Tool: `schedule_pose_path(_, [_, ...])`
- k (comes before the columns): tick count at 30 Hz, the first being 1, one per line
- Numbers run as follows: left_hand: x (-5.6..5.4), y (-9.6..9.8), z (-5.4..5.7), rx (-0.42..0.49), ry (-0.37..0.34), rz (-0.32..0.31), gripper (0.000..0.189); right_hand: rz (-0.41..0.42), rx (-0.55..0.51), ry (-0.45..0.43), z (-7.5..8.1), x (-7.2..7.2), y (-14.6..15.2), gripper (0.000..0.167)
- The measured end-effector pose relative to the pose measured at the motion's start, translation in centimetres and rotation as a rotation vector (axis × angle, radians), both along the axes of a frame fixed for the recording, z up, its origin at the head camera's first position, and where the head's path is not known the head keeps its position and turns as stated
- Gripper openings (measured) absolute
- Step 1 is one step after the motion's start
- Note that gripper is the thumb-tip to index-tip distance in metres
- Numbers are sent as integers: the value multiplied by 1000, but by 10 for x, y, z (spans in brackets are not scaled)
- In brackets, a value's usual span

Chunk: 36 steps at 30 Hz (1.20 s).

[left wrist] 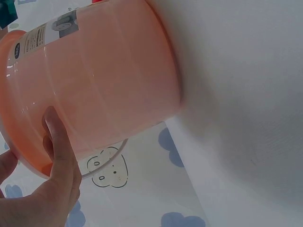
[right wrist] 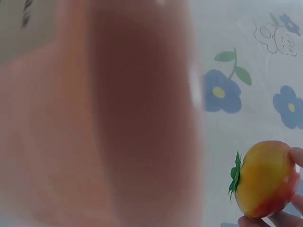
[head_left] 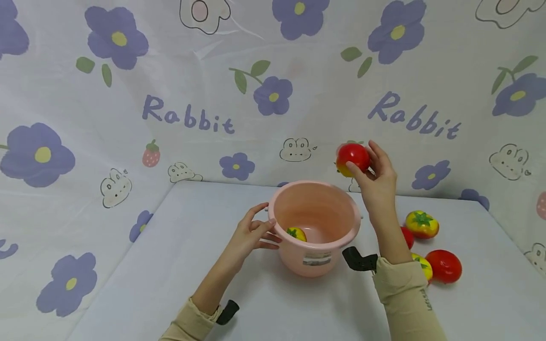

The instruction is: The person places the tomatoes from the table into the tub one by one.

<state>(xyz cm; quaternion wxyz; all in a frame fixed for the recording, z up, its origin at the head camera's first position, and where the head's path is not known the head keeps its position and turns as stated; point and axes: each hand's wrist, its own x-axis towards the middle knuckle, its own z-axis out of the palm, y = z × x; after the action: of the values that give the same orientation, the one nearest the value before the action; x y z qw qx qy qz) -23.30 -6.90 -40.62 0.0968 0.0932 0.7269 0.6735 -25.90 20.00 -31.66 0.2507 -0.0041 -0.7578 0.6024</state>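
A pink plastic bucket (head_left: 313,260) stands upright on the white table. My left hand (head_left: 249,232) holds its left rim, with the thumb at the lip and other fingers against the outer wall; the left wrist view shows the same hand (left wrist: 52,175) on the bucket (left wrist: 104,80). Inside lies a yellow tomato with green leaves (head_left: 296,233). Above the bucket's right rim, my right hand (head_left: 379,177) grips a red and yellow tomato (head_left: 353,157) between thumb and fingers. Its yellowish side and green leaves face the right wrist view, where the tomato (right wrist: 265,179) is at lower right.
Right of the bucket, partly behind my right forearm, lie a yellow-red tomato (head_left: 422,224), a large red tomato (head_left: 444,266), a yellow one (head_left: 422,266) and another red one (head_left: 408,237). A patterned cloth (head_left: 264,47) hangs behind the table (head_left: 179,265).
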Motion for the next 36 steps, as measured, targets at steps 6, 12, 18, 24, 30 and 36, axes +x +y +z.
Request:
schedule_pose_path(6, [-1,0,-1,4,0,-11,58,39,12,23,1,-3,-12,66])
schedule_pose_path(12, [-1,0,-1,0,-2,-9,59,77,19,37,2,-4,-25,65])
schedule_pose_path(18, [-2,0,-1,6,-5,-14,58,108,25,46,6,-4,-37,66])
schedule_pose_path(24, [-3,0,-2,7,-6,-19,58,149,17,49,8,-6,-46,65])
schedule_pose_path(30, [-3,0,-2,7,-4,-17,58,171,19,42,10,-6,-55,65])
schedule_pose_path(36, [-3,0,-1,4,0,-16,59,206,16,51,11,-8,-64,65])
